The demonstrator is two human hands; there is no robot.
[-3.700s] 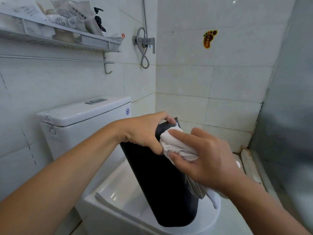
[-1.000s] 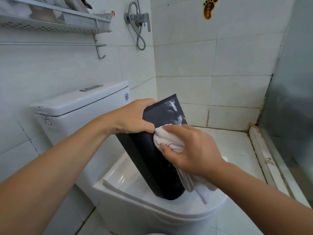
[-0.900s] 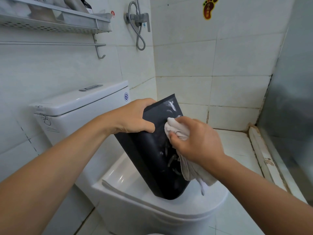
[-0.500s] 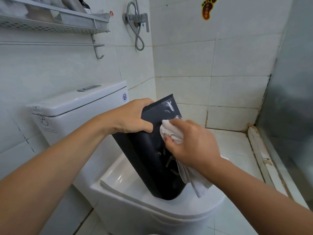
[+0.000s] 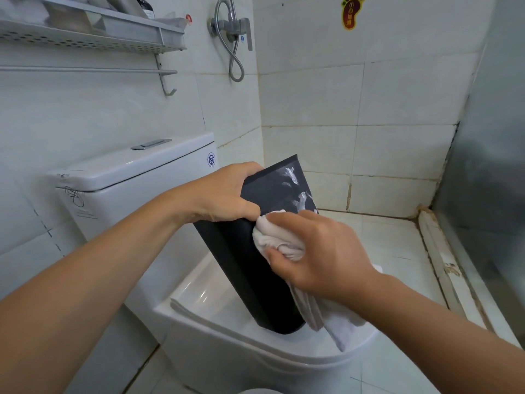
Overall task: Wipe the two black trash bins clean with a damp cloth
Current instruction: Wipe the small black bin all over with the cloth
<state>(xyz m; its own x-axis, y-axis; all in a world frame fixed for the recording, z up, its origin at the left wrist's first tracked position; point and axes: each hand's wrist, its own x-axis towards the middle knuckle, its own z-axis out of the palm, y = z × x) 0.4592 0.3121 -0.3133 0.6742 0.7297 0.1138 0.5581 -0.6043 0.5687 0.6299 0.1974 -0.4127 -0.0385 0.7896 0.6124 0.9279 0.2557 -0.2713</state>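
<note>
One bin in view, second not in frame. Toilet (image 5: 216, 328), glossy white ceramic, carries the black trash bin (image 5: 255, 280): tall, matte, rounded corners, tilted, one bottom edge resting on the closed lid. My left hand (image 5: 224, 194) grips its upper end, fingers curled over the edge. My right hand (image 5: 315, 254) holds the cloth (image 5: 275, 237), pale, soft, bunched, pressed on the bin's side; loose tail hangs down the wall. Whitish smears (image 5: 295, 183) remain above the cloth. Risks, my guess: slick lid plus side push lets the bottom edge skid; damp grip may slip; tail may snag.
</note>
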